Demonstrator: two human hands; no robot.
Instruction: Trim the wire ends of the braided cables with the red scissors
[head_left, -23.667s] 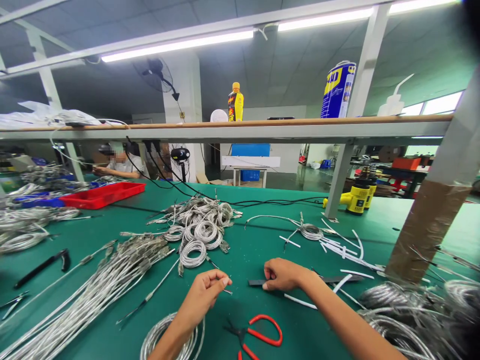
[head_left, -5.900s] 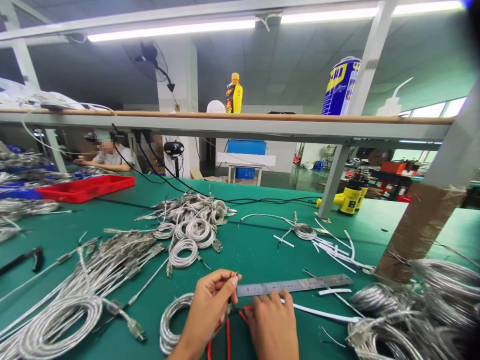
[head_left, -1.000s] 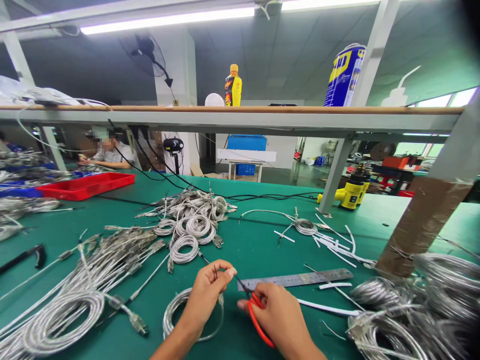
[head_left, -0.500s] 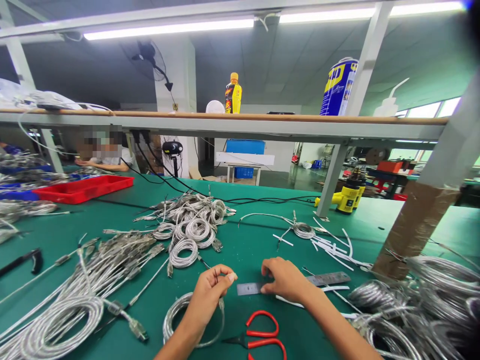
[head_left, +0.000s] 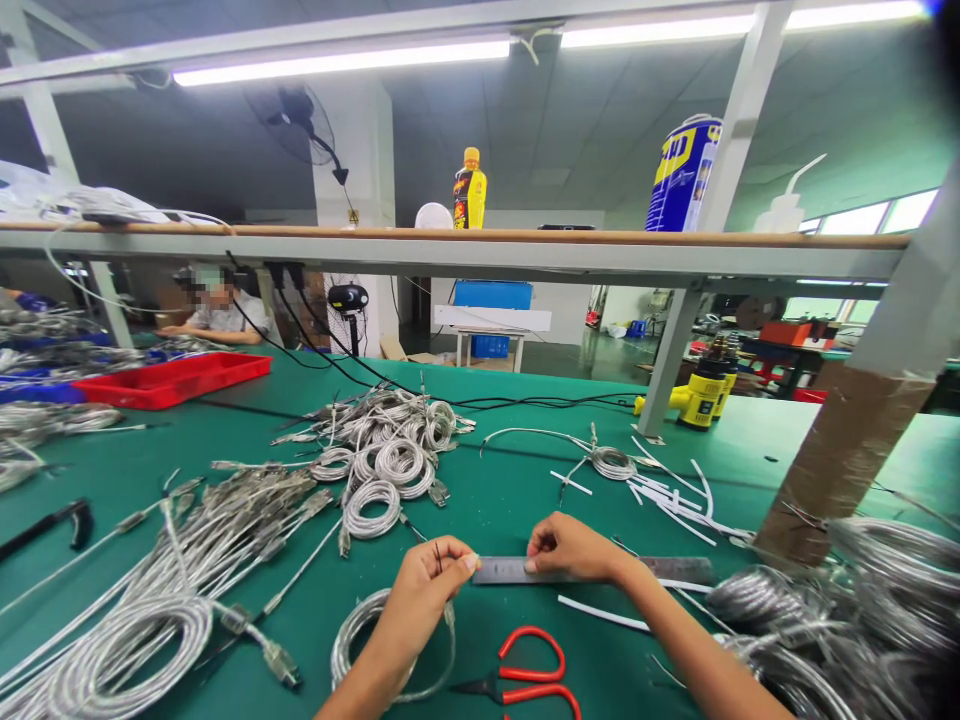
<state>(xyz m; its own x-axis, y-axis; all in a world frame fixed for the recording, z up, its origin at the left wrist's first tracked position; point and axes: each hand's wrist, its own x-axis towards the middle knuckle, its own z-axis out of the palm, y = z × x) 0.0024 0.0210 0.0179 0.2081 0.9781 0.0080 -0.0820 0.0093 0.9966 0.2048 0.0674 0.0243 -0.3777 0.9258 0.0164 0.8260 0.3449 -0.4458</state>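
My left hand [head_left: 437,577] is closed in a pinch on the end of a cable, and a thin dark wire shows between the fingers. Below it lies a silvery clear-jacketed cable coil [head_left: 346,640], partly hidden by my forearm; one strand of it rises to this hand. My right hand [head_left: 566,547] grips a steel ruler [head_left: 499,570] with thumb and fingers and covers its middle. The ruler's left end meets my left fingertips. Red-handled scissors [head_left: 532,672] lie on the green mat just below the ruler, between my forearms.
Piles of coiled cables [head_left: 397,465] and straight cable bundles [head_left: 225,530] spread at the left. White tubing pieces [head_left: 667,500] lie at the right, near more coils [head_left: 780,590]. A yellow heat gun [head_left: 701,395] stands by the shelf post. A red tray [head_left: 172,380] sits at the back left.
My right hand has closed on the ruler and the ruler now lies straighter, its left end against my left fingertips. The left hand keeps its pinch.
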